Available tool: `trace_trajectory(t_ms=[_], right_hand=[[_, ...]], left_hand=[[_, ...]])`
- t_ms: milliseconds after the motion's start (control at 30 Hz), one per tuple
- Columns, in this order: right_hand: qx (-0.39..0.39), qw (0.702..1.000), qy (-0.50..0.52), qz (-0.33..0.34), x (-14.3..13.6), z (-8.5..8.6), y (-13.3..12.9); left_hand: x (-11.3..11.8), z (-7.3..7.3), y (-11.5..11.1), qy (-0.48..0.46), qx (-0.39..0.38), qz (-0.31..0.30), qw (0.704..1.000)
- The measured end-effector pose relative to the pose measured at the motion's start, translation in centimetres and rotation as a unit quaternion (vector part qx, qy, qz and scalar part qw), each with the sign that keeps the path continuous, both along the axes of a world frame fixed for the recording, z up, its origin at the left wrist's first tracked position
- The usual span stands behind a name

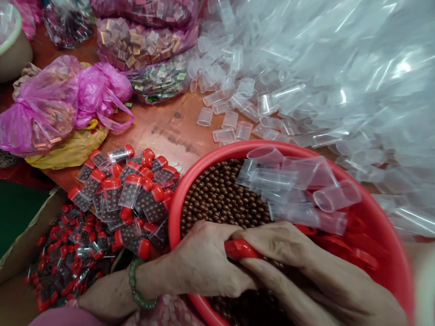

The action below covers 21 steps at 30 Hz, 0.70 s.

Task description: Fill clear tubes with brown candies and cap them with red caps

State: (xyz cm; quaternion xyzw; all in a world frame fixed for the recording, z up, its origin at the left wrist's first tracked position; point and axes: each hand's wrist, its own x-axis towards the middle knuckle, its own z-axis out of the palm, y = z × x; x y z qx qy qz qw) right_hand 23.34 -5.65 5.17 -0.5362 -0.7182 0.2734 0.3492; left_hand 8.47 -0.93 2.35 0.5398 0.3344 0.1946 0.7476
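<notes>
The right hand (291, 256) pinches a red cap (243, 249); the left (208, 261) curls against its nine-o'clock end, contents hidden, grip impossible to tell. Beneath is the tub (174, 223), balls (219, 192) towards eleven, tubes (276, 177) towards one. A slanted push could slip the cap; a knuckle's knock could scatter tubes.

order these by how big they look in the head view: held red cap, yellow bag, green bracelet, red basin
1. Red basin
2. Yellow bag, partly covered
3. Green bracelet and red cap: too alike to rank
</notes>
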Motion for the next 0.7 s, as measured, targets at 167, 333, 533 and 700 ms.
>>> trace_trajectory(t_ms=[167, 333, 533, 700], right_hand=[[-0.011, 0.999, -0.028, 0.019, 0.2, 0.6, 0.0], [0.022, 0.998, -0.005, 0.056, 1.0, 0.1, 0.8], [0.035, 0.998, -0.024, 0.047, 1.2, 0.1, 0.6], [-0.008, 0.997, -0.027, 0.069, 1.5, 0.0, 0.4]], left_hand=[[0.2, 0.0, 0.0, -0.003, 0.004, 0.000, 1.000], [0.3, 0.1, 0.1, -0.021, -0.058, -0.007, 0.998], [0.1, -0.5, -0.2, -0.013, -0.080, -0.010, 0.997], [0.0, -0.4, -0.2, 0.005, -0.032, -0.008, 0.999]])
